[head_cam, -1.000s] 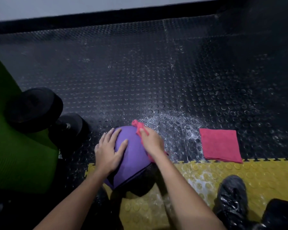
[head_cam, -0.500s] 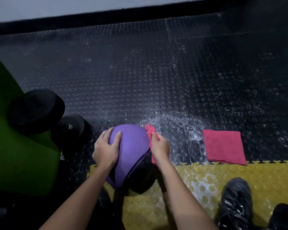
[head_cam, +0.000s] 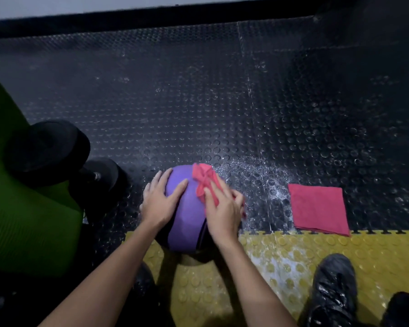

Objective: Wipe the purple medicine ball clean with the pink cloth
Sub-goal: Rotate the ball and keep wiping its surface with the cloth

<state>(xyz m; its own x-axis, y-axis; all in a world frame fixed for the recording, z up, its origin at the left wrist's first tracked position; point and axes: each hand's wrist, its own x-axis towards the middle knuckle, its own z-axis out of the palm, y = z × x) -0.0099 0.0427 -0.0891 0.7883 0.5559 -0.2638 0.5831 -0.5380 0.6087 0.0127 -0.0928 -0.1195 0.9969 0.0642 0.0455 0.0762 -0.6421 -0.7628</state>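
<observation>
Purple dominates the middle of the shot: the purple medicine ball (head_cam: 187, 208) sits on the floor between the person's two forearms, and the wipe is well under way. The left hand (head_cam: 159, 204) lies flat on the ball's left flank, fingers straight and spread, gripping nothing, just bracing. The right hand (head_cam: 222, 213) is on the ball's upper right, fingers stretched out and pressing the pink cloth (head_cam: 204, 182) against the surface; the cloth bunches out ahead of the fingertips, over the ball's far crown.

So this looks like the scrubbing step itself, working the top and right side. The next move probably calls for dragging the cloth across the crown toward the left hand, or rolling the ball to bring the underside up, with the left hand holding firm so it doesn't skid.

Off to the ball's right lies a folded red cloth (head_cam: 319, 211), with a wet, speckled patch (head_cam: 257, 171) between them. To the ball's left stands a black dumbbell (head_cam: 57, 156).

Writing? None readable: no brand or label shows on the ball or cloths.
</observation>
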